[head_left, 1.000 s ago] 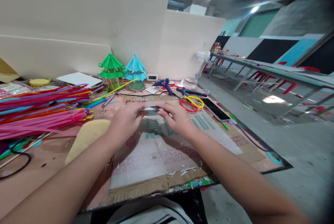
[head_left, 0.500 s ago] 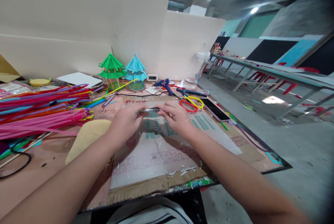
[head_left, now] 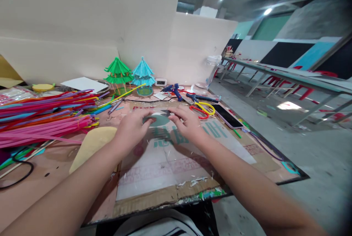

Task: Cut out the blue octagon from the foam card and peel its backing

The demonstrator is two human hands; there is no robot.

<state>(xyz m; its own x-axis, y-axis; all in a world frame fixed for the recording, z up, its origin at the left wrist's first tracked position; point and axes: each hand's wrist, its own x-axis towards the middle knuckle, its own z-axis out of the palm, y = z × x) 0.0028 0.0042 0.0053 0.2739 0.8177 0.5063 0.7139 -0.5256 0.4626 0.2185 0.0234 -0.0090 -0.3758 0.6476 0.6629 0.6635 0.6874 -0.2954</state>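
Note:
Above a printed translucent plastic sheet (head_left: pixel 165 166), my left hand (head_left: pixel 134 123) pinches a thin, pale grey-green round disc (head_left: pixel 159 120) by its left edge. The fingers of my right hand (head_left: pixel 187 120) close at the disc's right edge. A small dark patch shows at the disc's upper right, close to my right fingertips; I cannot make out what it is. The disc is tilted, its face partly turned towards me. Below, the sheet lies over brown cardboard (head_left: pixel 145 200), with white scraps along its front edge.
Bundled pipe cleaners (head_left: pixel 46 118) lie at left, beside a beige oval piece (head_left: pixel 93 146). Green (head_left: pixel 118 71) and blue (head_left: pixel 142 72) tiered-roof models stand behind. A glue gun (head_left: pixel 173 90), scissors (head_left: pixel 205 109), a phone (head_left: pixel 227 115) and a clear jar (head_left: pixel 206 74) are at right.
The disc has tipped from nearly edge-on, so more of its face shows. Both hands stay in almost the same place, fingers still closed at its edges.

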